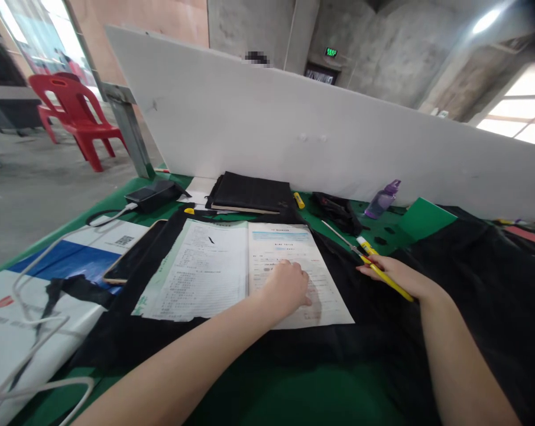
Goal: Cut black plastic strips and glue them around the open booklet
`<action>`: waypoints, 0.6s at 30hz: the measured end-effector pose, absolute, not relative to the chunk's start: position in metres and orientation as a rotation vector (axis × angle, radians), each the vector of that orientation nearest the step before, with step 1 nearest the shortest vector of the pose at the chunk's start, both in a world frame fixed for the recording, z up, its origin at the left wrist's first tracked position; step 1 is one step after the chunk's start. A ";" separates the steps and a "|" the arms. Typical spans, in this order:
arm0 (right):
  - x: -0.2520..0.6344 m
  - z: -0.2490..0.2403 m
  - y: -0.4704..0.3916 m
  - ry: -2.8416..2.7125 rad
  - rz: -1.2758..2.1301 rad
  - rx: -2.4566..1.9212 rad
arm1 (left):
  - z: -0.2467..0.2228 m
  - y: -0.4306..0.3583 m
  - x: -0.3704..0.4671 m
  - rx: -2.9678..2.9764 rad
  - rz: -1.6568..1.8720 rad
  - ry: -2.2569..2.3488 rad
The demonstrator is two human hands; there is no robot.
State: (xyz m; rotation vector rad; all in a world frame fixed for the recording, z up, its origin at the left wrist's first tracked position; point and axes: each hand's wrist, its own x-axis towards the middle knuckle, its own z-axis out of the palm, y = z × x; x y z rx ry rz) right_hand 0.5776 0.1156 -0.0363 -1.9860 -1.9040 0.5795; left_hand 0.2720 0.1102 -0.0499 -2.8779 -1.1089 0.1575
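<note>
An open booklet [205,278] with printed pages lies in front of me on black cloth. My left hand [287,290] rests on its right page with the fingers curled in. The hand covers part of the text, and whatever may be inside its fingers is hidden. My right hand [394,272] grips scissors with yellow handles [398,286], right of the booklet. Their metal blades point away to the upper left. A yellow stick with a white end [365,245] lies close beside the scissors, near my right fingertips.
Behind the booklet lie a black folder [252,192] and a small yellow tube [299,200]. A purple bottle [382,200] and green card [427,222] are at back right. Left are a phone [136,251], black adapter [152,195] and white cable [41,269]. A white panel [267,124] borders the table.
</note>
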 end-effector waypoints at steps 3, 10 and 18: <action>0.580 -0.037 0.119 -1.987 0.528 -2.041 | -0.051 0.110 0.272 -2.881 0.158 -1.111; 0.566 -0.051 0.120 -2.078 0.266 -2.194 | -0.051 0.109 0.272 -2.887 0.174 -1.169; 0.551 -0.064 0.102 -2.081 0.178 -2.310 | -0.046 0.108 0.271 -2.904 0.270 -1.182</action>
